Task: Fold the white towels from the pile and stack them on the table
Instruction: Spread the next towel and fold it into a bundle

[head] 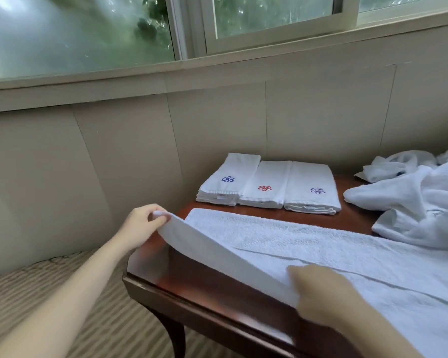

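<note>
Left hand (140, 223) pinches a corner of the towel (308, 241) between thumb and fingertips; right hand (321, 295), blurred, appears curled over the same lifted edge. Between the hands that edge sags above the table (204, 282); the rest lies flat beyond the fingers. Risk: unequal pull would skew the fold; a loose pinch would drop the corner.

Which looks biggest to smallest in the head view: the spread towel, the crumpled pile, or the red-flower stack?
1. spread towel, also nearest the camera
2. crumpled pile, cut off at the frame edge
3. red-flower stack
</note>
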